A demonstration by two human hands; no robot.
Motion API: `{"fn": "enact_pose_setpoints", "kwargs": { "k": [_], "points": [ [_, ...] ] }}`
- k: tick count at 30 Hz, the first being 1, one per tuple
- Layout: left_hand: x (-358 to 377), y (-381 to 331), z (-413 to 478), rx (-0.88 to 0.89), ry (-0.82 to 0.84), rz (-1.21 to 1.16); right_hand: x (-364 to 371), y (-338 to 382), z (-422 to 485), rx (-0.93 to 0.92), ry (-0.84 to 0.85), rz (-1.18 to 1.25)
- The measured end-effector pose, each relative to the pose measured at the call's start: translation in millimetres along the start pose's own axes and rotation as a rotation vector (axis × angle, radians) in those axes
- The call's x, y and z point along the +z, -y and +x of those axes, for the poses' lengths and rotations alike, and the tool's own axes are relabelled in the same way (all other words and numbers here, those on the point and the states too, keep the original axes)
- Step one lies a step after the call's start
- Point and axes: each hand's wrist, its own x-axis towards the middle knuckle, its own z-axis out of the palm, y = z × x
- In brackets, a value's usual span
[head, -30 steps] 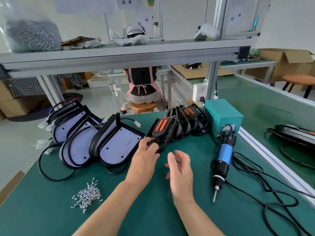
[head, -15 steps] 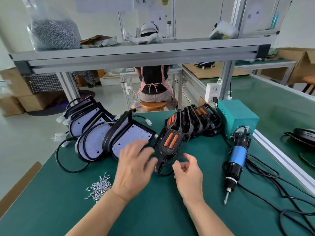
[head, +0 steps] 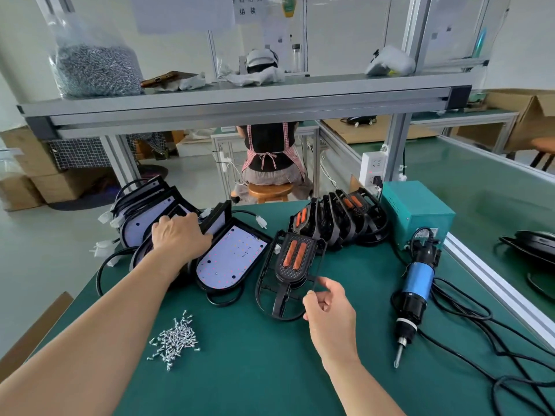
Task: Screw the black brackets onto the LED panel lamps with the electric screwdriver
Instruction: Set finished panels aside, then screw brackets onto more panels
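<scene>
Here, in the centre left of the frame, the left hand (head: 180, 240) lies on the leaning black-rimmed white LED panel lamps (head: 232, 259), with its fingers curled over the upper edge of one. Just right of them, a black plastic bracket with two orange strips (head: 292, 259) lies on the green table mat (head: 255, 370). The right hand (head: 327, 301) pinches its lower rim between thumb and forefinger, the other fingers loosely bent. More such brackets (head: 339, 220) stand in a row behind. The blue-and-black electric screwdriver (head: 416, 283) lies untouched at the right, near a teal metal box (head: 417, 211). A pile of small silver screws (head: 175, 340) sits at lower left.
</scene>
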Motion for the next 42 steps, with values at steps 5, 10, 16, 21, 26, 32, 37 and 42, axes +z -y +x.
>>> {"fn": "enact_pose_setpoints", "kwargs": {
  "k": [5,10,16,21,26,32,37,42],
  "points": [
    [9.2,-0.6,-2.8,-0.057,-0.053,0.026,-0.4,0.0,0.1,0.012,0.007,-0.007],
    [4.3,7.6,-1.7,-0.110,0.089,-0.032,-0.1,-2.0,1.9,-0.004,-0.020,0.038],
    [3.2,11.8,-5.2,-0.093,-0.027,-0.051,3.3,-0.5,1.6,-0.028,-0.047,0.030],
    [-7.1,11.8,-10.4,-0.065,-0.281,-0.233,3.2,-0.3,0.8,-0.038,-0.035,0.043],
    [-42.5,8.5,-19.6,-0.067,-0.513,-0.431,2.5,0.6,0.2,-0.025,-0.042,0.049],
    [-71.8,-12.8,-48.7,-0.133,-0.499,-1.155,0.9,4.0,-1.7,-0.024,-0.087,0.116],
    [-47.2,-39.9,-85.3,-0.247,-0.138,-1.770,-6.2,5.4,-1.3,-0.097,-0.250,0.226],
    [18.1,-68.9,-133.6,-0.501,0.178,-1.851,-10.5,4.4,1.5,-0.136,-0.360,0.240]
  ]
}}
